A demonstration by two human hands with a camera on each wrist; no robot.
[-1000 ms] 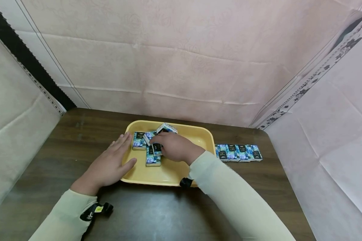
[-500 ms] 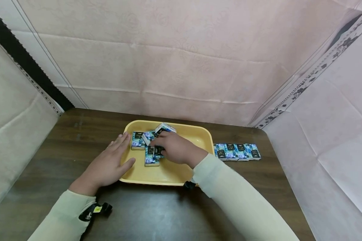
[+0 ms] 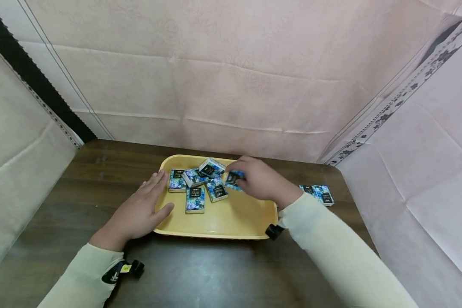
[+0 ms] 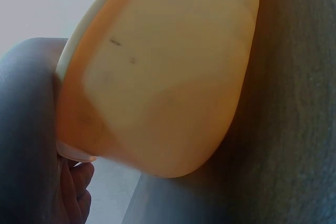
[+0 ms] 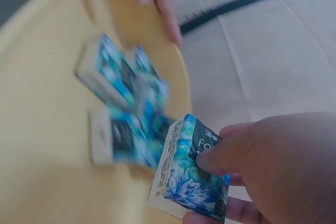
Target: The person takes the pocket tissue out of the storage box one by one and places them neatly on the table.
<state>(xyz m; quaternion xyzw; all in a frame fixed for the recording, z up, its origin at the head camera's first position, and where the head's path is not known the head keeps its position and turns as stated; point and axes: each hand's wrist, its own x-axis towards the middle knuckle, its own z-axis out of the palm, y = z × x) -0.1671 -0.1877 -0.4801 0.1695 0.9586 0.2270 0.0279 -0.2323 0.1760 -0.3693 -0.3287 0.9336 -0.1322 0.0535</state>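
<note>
In the head view my right hand (image 3: 262, 179) pinches a blue flower-printed tissue pack (image 3: 234, 179) over the right half of the yellow tray (image 3: 231, 224). Thumb and fingers grip this held pack (image 5: 191, 169) by its sides in the right wrist view, its dark label partly under the thumb. Several like packs lie in the tray's left half, among them an upright one (image 3: 195, 200) and a tilted one (image 3: 217, 190). With fingers extended, my left hand (image 3: 138, 211) rests on the tray's left rim. The tray's outer wall (image 4: 173, 77) fills much of the left wrist view.
Right of the tray, a row of tissue packs (image 3: 323, 195) lies on the brown wooden table (image 3: 200, 273), partly hidden by my right forearm. Pale cloth walls (image 3: 215, 94) stand behind and on both sides of the table.
My right hand has lifted a tissue pack from the pile and moved right with it. A tilted pack now shows where the hand was. My left hand has stayed on the rim.
</note>
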